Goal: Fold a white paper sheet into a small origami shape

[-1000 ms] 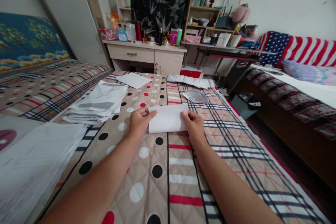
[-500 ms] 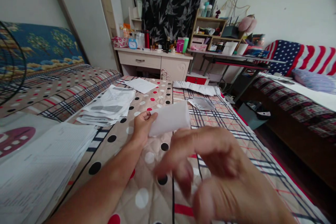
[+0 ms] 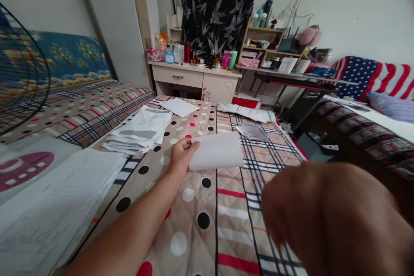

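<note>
A plain white folded paper (image 3: 217,152) is pinched at its left end between the thumb and fingers of my left hand (image 3: 183,152), above the patterned bedspread (image 3: 194,207). My right hand (image 3: 326,211) is large and blurred at the lower right, close to the camera and apart from the paper. Its fingers are smeared by motion, so what they hold, if anything, is hidden. Beyond the paper lies a silvery flat packet (image 3: 252,132).
Stacked papers (image 3: 139,131) and a larger pile of sheets (image 3: 61,198) lie at the left. A white sheet (image 3: 179,107) and a crumpled white strip (image 3: 247,113) lie farther back. Behind stands a white dresser (image 3: 194,78); a fan (image 3: 24,69) is at far left.
My right hand has moved right, away from the paper, and its spread fingers no longer show. The paper in my left hand now shows more of its broad face. The view has shifted slightly.
</note>
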Available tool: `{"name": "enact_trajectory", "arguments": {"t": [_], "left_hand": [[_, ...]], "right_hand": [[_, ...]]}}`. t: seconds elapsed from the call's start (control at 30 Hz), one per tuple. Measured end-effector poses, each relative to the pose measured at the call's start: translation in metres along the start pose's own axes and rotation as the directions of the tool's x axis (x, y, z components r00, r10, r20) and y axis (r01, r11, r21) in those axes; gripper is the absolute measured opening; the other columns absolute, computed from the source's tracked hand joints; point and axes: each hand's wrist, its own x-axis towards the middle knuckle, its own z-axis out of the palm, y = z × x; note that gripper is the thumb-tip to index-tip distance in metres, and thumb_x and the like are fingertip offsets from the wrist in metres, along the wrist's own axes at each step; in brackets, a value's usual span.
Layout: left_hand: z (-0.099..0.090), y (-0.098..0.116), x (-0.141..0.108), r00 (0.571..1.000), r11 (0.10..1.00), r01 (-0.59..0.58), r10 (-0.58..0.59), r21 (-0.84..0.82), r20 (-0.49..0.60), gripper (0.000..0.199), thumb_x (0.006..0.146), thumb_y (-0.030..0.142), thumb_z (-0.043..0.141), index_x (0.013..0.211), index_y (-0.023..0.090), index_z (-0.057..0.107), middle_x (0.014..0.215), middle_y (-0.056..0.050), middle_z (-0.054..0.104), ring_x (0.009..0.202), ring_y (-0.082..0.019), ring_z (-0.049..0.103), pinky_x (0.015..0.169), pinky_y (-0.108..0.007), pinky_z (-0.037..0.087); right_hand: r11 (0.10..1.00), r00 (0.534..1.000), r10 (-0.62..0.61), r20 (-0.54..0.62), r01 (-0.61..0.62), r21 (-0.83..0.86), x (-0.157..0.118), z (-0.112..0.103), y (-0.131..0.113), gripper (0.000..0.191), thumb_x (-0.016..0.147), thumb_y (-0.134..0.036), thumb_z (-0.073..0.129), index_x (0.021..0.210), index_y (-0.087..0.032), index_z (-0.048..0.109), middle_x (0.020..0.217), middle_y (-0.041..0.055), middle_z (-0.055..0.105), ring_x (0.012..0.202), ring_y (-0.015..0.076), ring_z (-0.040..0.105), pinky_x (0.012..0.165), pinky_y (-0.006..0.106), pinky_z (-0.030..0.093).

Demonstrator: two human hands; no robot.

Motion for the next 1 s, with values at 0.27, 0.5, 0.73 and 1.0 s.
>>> {"name": "enact_trajectory", "arguments": {"t": [0.27,0.5,0.73,1.0], "left_hand": [[0.000,-0.004,0.003,0.996,0.994,-0.089,0.087,0.061,0.029,0.025,0.063,0.034,0.076,0.073,0.014,0.065,0.066,0.000,0.068,0.056,-0.012,0.057,0.054,-0.021,0.039],[0.001,-0.004,0.002,0.994,0.992,-0.101,0.098,0.072,0.048,0.028,0.063,0.035,0.078,0.076,0.014,0.066,0.067,-0.001,0.068,0.056,-0.012,0.058,0.053,-0.020,0.040],[0.001,-0.005,0.001,0.995,0.996,-0.080,0.077,0.041,0.060,0.034,0.063,0.040,0.080,0.079,0.013,0.066,0.069,-0.002,0.069,0.056,-0.011,0.057,0.053,-0.020,0.041],[0.000,-0.007,0.001,0.994,0.997,-0.073,0.070,0.029,0.078,0.035,0.063,0.041,0.080,0.078,0.013,0.065,0.069,-0.002,0.068,0.057,-0.011,0.058,0.054,-0.020,0.042]], "right_hand": [[0.964,0.934,0.248,-0.258,-0.264,-0.030,0.068,0.036,0.062,0.047,0.067,-0.060,0.072,0.058,-0.019,0.051,0.050,-0.0043,0.045,0.049,0.0096,0.039,0.049,0.024,0.032],[0.925,0.925,0.375,-0.061,-0.369,0.087,0.060,0.047,0.095,0.034,0.069,-0.049,0.071,0.070,-0.014,0.068,0.063,0.0006,0.060,0.056,0.0119,0.047,0.053,0.024,0.033],[0.892,0.895,0.434,-0.101,-0.412,0.184,0.059,0.048,0.099,0.027,0.061,-0.040,0.075,0.067,-0.014,0.069,0.060,0.0000,0.060,0.054,0.0104,0.046,0.052,0.024,0.032],[0.877,0.881,0.460,-0.112,-0.430,0.213,0.058,0.049,0.101,0.027,0.058,-0.039,0.078,0.065,-0.015,0.069,0.060,-0.0005,0.061,0.055,0.0109,0.047,0.053,0.024,0.033]]}}
